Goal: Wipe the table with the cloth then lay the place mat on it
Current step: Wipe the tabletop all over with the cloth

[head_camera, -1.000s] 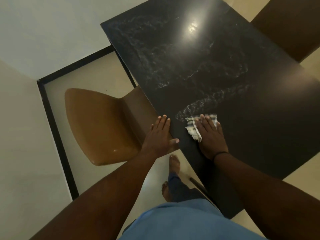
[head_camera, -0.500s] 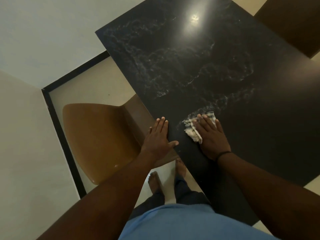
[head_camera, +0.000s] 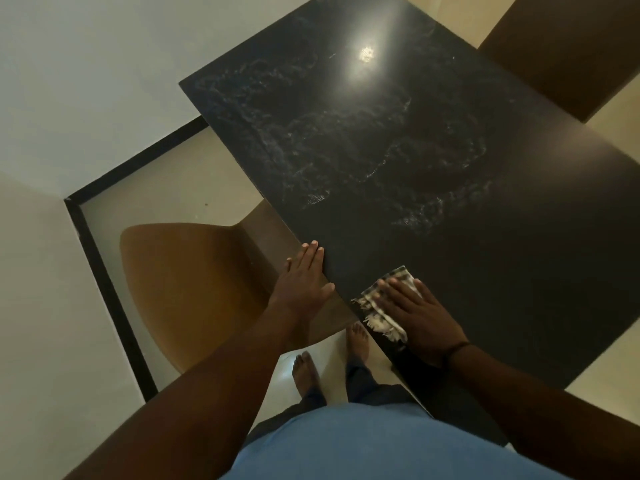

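- Over on the left I see a brown chair (head_camera: 194, 289) tucked beside the table (head_camera: 381, 150); if I step sideways to reach further, I could knock into it.
- At the table's near-left edge my left hand (head_camera: 301, 282) lies flat with fingers together and thumb out, holding nothing; half of it overhangs the rim, so leaning harder could let it slip off.
- Across the dark top I see pale swirled streaks; I judge they would stay under the mat unless wiped again.
- Near the closest corner my right hand (head_camera: 415, 317) presses, fingers spread, on the cloth (head_camera: 381, 306), a checked rag with a frayed fringe that seems to reach the edge, so a stroke toward me could drag it off.
- No place mat is in view.
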